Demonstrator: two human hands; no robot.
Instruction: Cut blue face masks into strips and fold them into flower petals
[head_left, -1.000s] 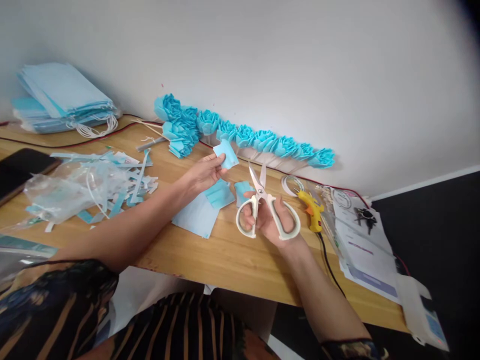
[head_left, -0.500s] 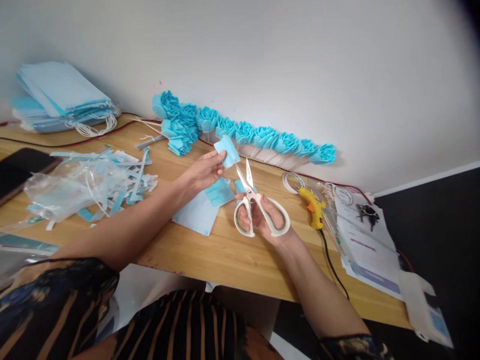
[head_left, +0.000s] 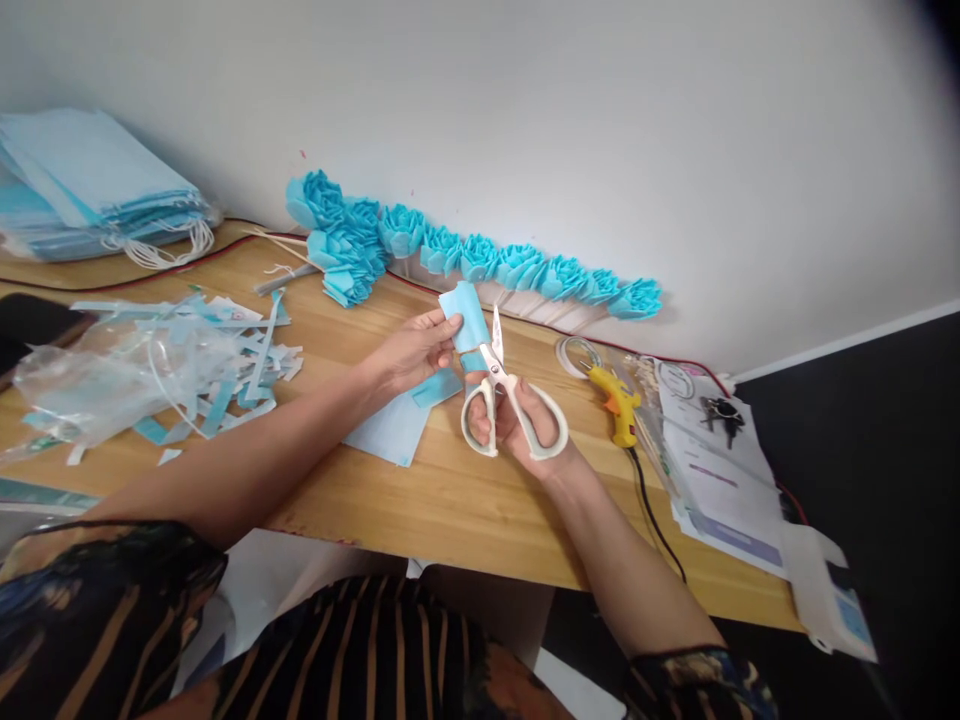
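So the left hand (head_left: 424, 345) has its grip pinched narrow on a little blue piece (head_left: 466, 318), which sticks up and out past the fingertips. The right hand (head_left: 511, 428) is wrapped in the handles of the scissors (head_left: 495, 370), blades spread at the piece's lower right edge. Looks like the lining-up bit of a cut to me, though I can't tell if they've bitten in. I'd say the next move calls for a steady left grip and fingertips away from the blades. More blue sheets (head_left: 386, 430) lie on the bench (head_left: 480, 520) just below that grip.
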